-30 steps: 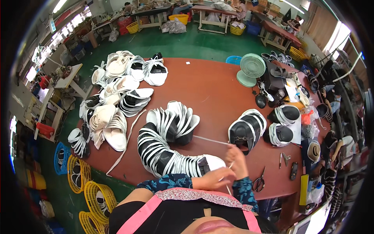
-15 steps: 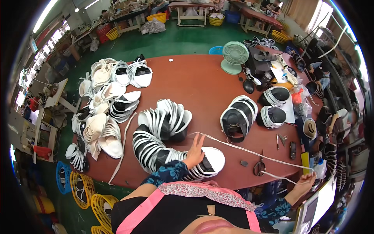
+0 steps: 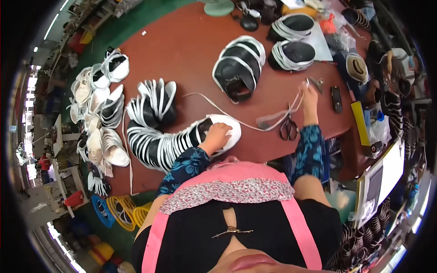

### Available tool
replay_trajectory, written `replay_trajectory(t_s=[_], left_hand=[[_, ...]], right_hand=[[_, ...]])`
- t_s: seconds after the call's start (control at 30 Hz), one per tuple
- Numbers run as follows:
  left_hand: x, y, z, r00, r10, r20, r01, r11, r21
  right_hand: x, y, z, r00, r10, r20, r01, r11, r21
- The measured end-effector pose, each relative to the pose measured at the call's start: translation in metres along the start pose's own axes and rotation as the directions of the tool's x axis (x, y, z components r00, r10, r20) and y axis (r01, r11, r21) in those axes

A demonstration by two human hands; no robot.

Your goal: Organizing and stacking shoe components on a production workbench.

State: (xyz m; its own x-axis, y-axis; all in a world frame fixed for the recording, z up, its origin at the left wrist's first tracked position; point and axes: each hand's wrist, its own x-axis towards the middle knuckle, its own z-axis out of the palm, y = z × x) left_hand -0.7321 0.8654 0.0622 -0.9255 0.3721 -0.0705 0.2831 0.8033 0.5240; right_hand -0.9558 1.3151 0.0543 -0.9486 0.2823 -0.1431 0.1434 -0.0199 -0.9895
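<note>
1. One red-brown table (image 3: 182, 50) spreads beneath the fingers of both hands.
2. Under the left hand (image 3: 215, 137), a curved row of nested black-and-white footwear (image 3: 159, 146) ends in a white sole. The left fingers lie bent over that end, touching it; I cannot tell whether they squeeze it. The rest of the row runs leftward from them, then bends away from the body.
3. Well left of the left fingers, cream, white and black shoe parts (image 3: 94, 145) are heaped together.
4. Ahead of the left fingers, and ahead and to the left of the right ones, stands a black stack with white edges (image 3: 239, 68).
5. Ahead of the right fingers, near that stack, sit two round black-and-white bundles (image 3: 291, 57).
6. From the gap between the hands, a thin white strip (image 3: 263, 130) sweeps up to the right hand (image 3: 310, 102), whose blurred fingers appear pinched together on it.
7. Left of the right fingers and nearer the body, black-handled scissors (image 3: 288, 123) lie in the strip's path; it crosses their blades.
8. Right of the right fingers lies a small black object (image 3: 337, 98).
9. Just beside those fingertips is a small metal tool (image 3: 318, 84).
</note>
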Motion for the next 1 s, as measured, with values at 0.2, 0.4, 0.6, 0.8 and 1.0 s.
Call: replay_trajectory(t_s=[0.2, 0.4, 0.6, 0.8, 1.0], left_hand=[[-0.035, 0.025, 0.017, 0.996, -0.089, -0.009, 0.088, 0.994, -0.066], [-0.055, 0.034, 0.028, 0.976, -0.208, -0.059, 0.203, 0.976, -0.084], [-0.061, 0.040, 0.024, 0.954, -0.282, -0.107, 0.284, 0.959, 0.003], [-0.058, 0.029, 0.022, 0.967, -0.244, -0.075, 0.244, 0.970, -0.017], [-0.079, 0.033, 0.022, 0.950, -0.279, -0.139, 0.277, 0.960, -0.038]], right_hand=[[0.010, 0.073, 0.095, 0.941, -0.109, 0.322, 0.317, 0.626, -0.713], [-0.155, 0.126, 0.160, 0.564, -0.148, 0.813, 0.757, 0.487, -0.436], [-0.111, 0.136, 0.129, 0.435, 0.225, 0.872, 0.782, 0.386, -0.489], [0.145, 0.107, 0.000, 0.730, 0.042, 0.682, 0.669, 0.157, -0.726], [0.160, -0.003, 0.043, 0.971, -0.091, 0.223, 0.235, 0.165, -0.958]])
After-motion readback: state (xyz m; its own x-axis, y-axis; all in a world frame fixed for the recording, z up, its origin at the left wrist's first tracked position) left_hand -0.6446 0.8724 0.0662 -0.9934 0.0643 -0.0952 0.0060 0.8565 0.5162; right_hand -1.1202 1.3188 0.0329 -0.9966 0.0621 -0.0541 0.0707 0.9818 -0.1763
